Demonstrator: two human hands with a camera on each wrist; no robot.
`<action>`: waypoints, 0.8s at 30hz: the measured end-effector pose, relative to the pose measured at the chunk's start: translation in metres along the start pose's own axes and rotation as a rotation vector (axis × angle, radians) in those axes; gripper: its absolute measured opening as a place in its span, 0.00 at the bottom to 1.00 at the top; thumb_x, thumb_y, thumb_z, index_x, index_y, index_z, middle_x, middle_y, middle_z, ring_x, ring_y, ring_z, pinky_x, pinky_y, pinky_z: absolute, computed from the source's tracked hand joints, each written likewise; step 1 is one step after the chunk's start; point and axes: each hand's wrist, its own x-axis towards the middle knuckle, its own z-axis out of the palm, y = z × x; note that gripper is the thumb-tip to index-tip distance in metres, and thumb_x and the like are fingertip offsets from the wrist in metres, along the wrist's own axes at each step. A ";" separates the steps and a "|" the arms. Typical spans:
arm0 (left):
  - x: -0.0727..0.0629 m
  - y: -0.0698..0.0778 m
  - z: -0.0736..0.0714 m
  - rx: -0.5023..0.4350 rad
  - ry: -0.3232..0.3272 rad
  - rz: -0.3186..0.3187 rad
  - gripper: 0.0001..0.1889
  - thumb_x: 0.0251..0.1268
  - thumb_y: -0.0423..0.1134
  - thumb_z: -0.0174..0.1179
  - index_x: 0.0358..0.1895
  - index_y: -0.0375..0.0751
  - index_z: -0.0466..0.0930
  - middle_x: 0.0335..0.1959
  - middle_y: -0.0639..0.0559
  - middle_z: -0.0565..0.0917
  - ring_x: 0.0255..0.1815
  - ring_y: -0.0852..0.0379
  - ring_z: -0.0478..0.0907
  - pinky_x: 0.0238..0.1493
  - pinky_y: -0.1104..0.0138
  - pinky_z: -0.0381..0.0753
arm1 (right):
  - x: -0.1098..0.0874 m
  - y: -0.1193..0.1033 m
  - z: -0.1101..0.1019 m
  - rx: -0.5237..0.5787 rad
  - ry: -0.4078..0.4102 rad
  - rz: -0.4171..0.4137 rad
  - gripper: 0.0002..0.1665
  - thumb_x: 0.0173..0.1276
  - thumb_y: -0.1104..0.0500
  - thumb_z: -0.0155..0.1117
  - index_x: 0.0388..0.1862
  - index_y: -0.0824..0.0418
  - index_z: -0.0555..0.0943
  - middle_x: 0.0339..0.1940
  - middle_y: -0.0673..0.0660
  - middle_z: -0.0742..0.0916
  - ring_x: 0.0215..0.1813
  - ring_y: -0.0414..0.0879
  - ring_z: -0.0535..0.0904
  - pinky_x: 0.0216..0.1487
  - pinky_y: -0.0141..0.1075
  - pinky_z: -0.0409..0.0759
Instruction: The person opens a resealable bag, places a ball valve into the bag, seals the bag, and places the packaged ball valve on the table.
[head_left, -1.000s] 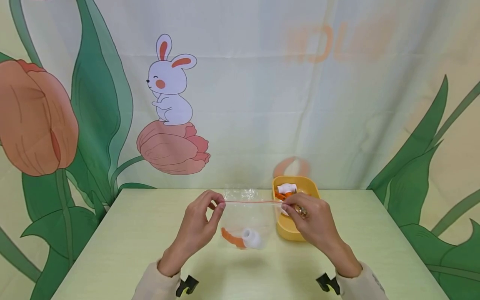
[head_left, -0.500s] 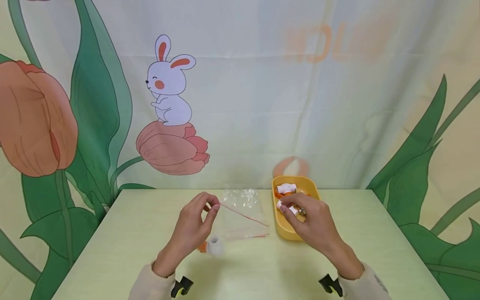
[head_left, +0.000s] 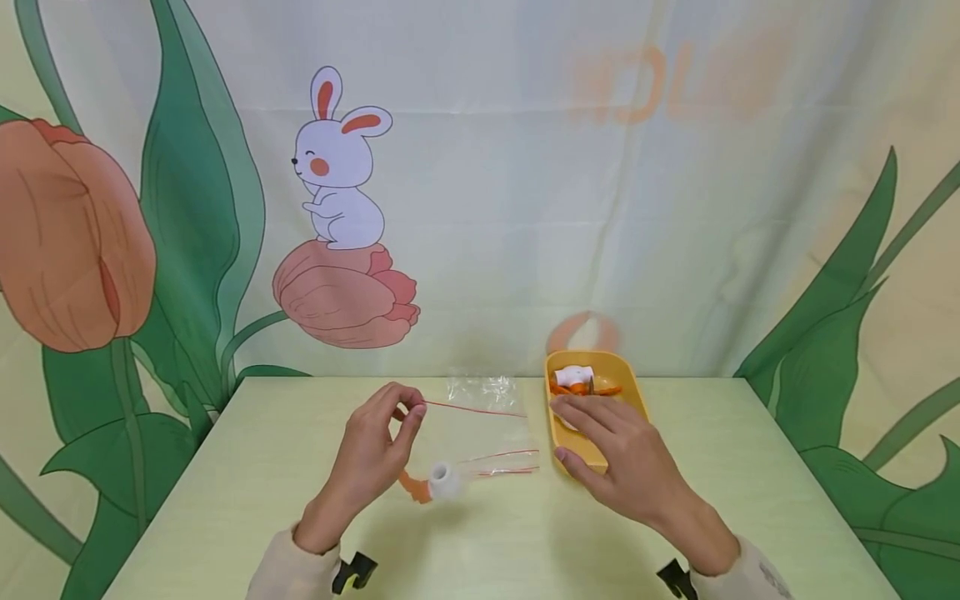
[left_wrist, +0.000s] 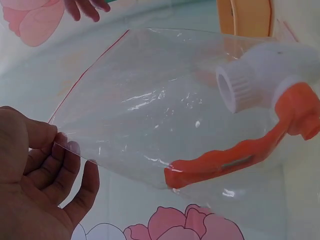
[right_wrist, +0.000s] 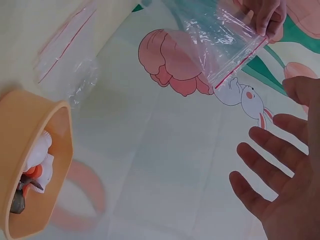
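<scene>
My left hand [head_left: 371, 442] pinches a top corner of a clear zip bag [left_wrist: 140, 115] between thumb and fingertips. A red line runs along the bag's mouth edge, which slants away from the hand. Low in the bag lies a white plastic ball valve [left_wrist: 265, 70] with an orange lever handle [left_wrist: 225, 160]. The bag hangs above the table. My right hand [head_left: 622, 454] holds nothing, its fingers spread and fairly straight, and overlaps the yellow bin [head_left: 600, 355] in the head view. In the right wrist view its fingers are apart from the bag.
Inside the bin are another white valve [head_left: 574, 376], orange handles and a dark metal piece [right_wrist: 18, 201]. More flat clear bags [right_wrist: 67, 42] with red lines lie on the table left of the bin. A printed curtain [head_left: 487, 208] hangs behind the table.
Both hands held the bag's mouth edge taut between them; my right hand has let go and its fingers have straightened. My left hand has moved a little left with the bag and valve.
</scene>
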 end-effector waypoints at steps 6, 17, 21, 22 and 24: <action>0.000 -0.001 -0.002 0.013 -0.004 -0.027 0.05 0.65 0.32 0.63 0.41 0.40 0.78 0.33 0.53 0.81 0.35 0.59 0.79 0.35 0.69 0.81 | -0.009 -0.004 0.001 -0.022 -0.088 -0.014 0.37 0.66 0.42 0.64 0.73 0.46 0.68 0.69 0.50 0.78 0.69 0.50 0.73 0.69 0.48 0.69; 0.003 -0.014 -0.007 0.024 0.047 -0.038 0.05 0.64 0.30 0.63 0.41 0.38 0.79 0.33 0.51 0.81 0.36 0.58 0.79 0.37 0.67 0.82 | -0.024 -0.011 0.000 -0.062 -0.200 -0.022 0.41 0.67 0.38 0.60 0.77 0.42 0.61 0.75 0.48 0.70 0.74 0.47 0.66 0.71 0.50 0.66; 0.006 -0.021 -0.006 0.008 0.061 -0.039 0.04 0.65 0.29 0.62 0.41 0.37 0.79 0.33 0.50 0.81 0.35 0.57 0.79 0.39 0.62 0.83 | -0.027 -0.012 0.001 -0.062 -0.222 -0.016 0.40 0.68 0.37 0.59 0.77 0.42 0.61 0.75 0.48 0.70 0.74 0.46 0.66 0.71 0.52 0.65; 0.007 -0.023 -0.005 0.005 0.061 -0.044 0.04 0.65 0.29 0.62 0.41 0.37 0.79 0.33 0.50 0.82 0.35 0.57 0.79 0.39 0.62 0.83 | -0.028 -0.012 0.001 -0.062 -0.227 -0.013 0.40 0.68 0.37 0.59 0.76 0.42 0.61 0.75 0.47 0.70 0.74 0.46 0.66 0.71 0.52 0.65; 0.008 -0.026 -0.005 0.003 0.062 -0.055 0.04 0.65 0.30 0.62 0.41 0.36 0.79 0.33 0.50 0.82 0.35 0.57 0.78 0.39 0.62 0.83 | -0.029 -0.012 0.002 -0.061 -0.235 -0.013 0.40 0.68 0.36 0.59 0.76 0.42 0.62 0.75 0.48 0.70 0.74 0.47 0.66 0.71 0.53 0.66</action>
